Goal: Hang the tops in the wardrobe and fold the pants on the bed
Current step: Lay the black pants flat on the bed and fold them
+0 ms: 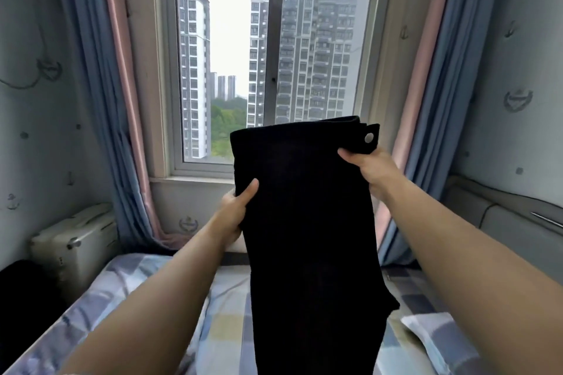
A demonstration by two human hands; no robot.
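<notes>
Both hands hold the black pants [307, 222] upright above the bed [225, 307]: left hand [236, 207] and right hand [370, 169] fingers pinch the edges. Folding seems begun, unfinished; no tops visible.

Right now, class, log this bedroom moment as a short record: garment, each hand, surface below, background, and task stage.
garment: black pants, held upright in the air, waistband up, metal snap at the top right corner
left hand: left hand grips the left edge
right hand: right hand grips the waistband near the snap
surface below: bed with checked sheet
background: window, curtains either side
task stage: pants not yet laid down
</notes>
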